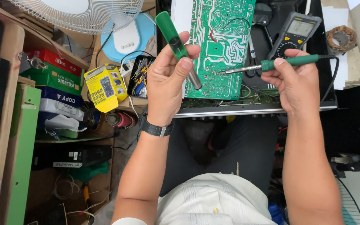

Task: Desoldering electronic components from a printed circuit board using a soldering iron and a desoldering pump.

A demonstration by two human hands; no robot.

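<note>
**Both hands closed on tools at the board**

While I watch from above, my left hand (166, 79) wraps its fingers tightly around a green desoldering pump (177, 45). My right hand (295, 81) pinches a green soldering iron (271, 65), tip touching the green circuit board (219, 46) just beyond my fingertips. A multimeter (293, 34) lies behind.

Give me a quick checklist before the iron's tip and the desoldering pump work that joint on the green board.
1. Right hand gripping soldering iron by its green handle: ok.
2. Iron tip resting on the circuit board: ok.
3. Left hand holding desoldering pump, nozzle at the board: ok.
4. Pump plunger cocked: cannot tell.
5. Iron hot: cannot tell.
6. Multimeter clear of the iron: ok.
</note>
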